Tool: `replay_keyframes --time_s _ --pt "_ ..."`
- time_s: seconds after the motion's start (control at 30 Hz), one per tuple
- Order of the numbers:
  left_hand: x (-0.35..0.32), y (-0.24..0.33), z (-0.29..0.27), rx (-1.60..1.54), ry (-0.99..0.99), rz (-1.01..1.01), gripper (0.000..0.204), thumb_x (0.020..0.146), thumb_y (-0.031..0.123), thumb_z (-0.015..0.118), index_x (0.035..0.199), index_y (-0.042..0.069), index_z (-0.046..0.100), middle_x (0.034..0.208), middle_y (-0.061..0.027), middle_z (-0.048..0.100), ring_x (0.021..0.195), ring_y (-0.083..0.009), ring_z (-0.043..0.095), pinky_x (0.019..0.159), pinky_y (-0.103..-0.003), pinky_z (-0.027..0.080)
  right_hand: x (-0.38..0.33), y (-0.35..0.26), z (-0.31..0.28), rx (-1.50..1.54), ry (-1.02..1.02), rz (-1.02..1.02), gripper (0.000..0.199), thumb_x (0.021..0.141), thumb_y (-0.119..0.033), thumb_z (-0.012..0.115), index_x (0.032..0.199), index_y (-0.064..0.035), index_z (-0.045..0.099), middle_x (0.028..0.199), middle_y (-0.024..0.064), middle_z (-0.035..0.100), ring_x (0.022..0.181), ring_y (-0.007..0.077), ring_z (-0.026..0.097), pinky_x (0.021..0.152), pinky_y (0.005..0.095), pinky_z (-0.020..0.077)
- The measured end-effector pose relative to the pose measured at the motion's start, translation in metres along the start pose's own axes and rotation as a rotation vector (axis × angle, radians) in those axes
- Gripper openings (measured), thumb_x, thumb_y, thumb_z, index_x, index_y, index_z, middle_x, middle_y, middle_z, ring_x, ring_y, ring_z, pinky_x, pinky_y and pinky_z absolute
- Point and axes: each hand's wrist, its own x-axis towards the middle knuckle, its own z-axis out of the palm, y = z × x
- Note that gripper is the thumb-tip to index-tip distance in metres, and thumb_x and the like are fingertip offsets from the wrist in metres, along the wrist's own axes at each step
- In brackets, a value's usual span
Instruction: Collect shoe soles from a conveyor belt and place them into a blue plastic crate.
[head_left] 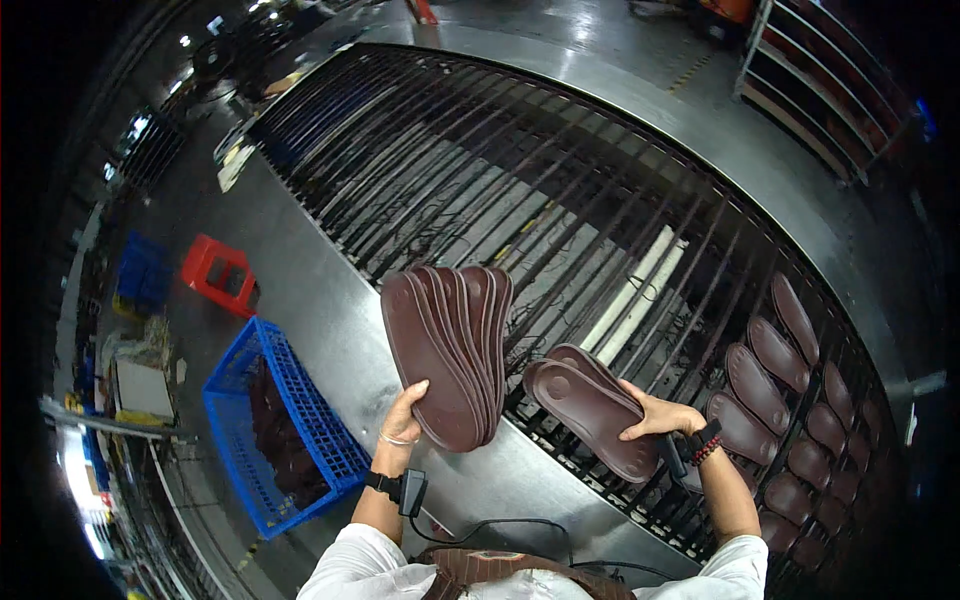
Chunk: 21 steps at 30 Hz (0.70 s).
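Observation:
A fanned stack of several dark brown shoe soles (440, 350) is gripped at its lower left edge by my left hand (405, 412), thumb on the top sole. The stack hangs over the metal edge of the roller conveyor. To its right, my right hand (660, 415) holds a smaller group of brown soles (590, 408), at least two, with the thumb on top and the other fingers mostly hidden. These soles are just above the rollers. Farther right, several more brown soles (752, 388) lie in rows on the conveyor.
The roller conveyor (560, 215) stretches away to the far left, bordered by a metal edge (350, 305). At left on the floor stand a blue crate (310, 420) with dark brown pieces inside and a red stool (220, 275). A shelf rack (815, 85) stands far right.

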Motion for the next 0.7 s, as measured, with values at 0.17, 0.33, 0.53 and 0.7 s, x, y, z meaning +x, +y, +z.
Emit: replay_keyframes --time_s 0.17,0.33,0.53,0.7 --pt "-0.107 0.006 -0.056 -0.159 0.096 -0.020 0.044 0.076 0.011 0.062 0.116 0.000 0.047 0.107 -0.0109 0.056 0.098 -0.0220 0.055 0.087 -0.034 0.044 0.021 -0.050 0.037 0.142 0.024 0.083 0.107 0.061 -0.026 0.079 0.136 -0.0004 0.007 0.136 0.0179 0.023 0.124 0.0230 0.027 0.102 0.0309 0.0236" --pt "-0.178 0.021 -0.100 -0.199 -0.059 0.137 0.041 0.078 0.011 0.060 0.116 0.000 0.049 0.111 -0.0100 0.055 0.100 -0.0198 0.054 0.090 -0.033 0.042 -0.001 -0.114 0.088 0.350 0.342 0.142 0.079 0.067 -0.003 0.066 0.132 -0.0016 0.021 0.111 0.0110 0.048 0.098 0.0188 0.049 0.081 0.0283 0.0432" --pt "-0.274 0.064 -0.184 -0.161 -0.049 0.233 0.062 0.075 0.016 0.065 0.128 0.002 0.035 0.120 -0.0093 0.047 0.111 -0.0177 0.045 0.096 -0.030 0.034 0.063 -0.234 0.196 0.437 0.203 0.038 0.066 0.074 -0.020 0.060 0.128 0.0000 0.028 0.117 0.0134 0.043 0.103 0.0252 0.046 0.088 0.0344 0.0378" --pt "-0.334 0.087 -0.253 0.008 -0.015 0.414 0.093 0.069 0.014 0.070 0.138 0.007 0.007 0.138 -0.0099 0.022 0.127 -0.0189 0.021 0.104 -0.031 0.019 0.156 -0.355 0.391 0.358 -0.068 -0.109 0.073 0.072 -0.004 0.058 0.134 -0.0014 0.021 0.126 0.0119 0.038 0.112 0.0236 0.041 0.094 0.0312 0.0333"
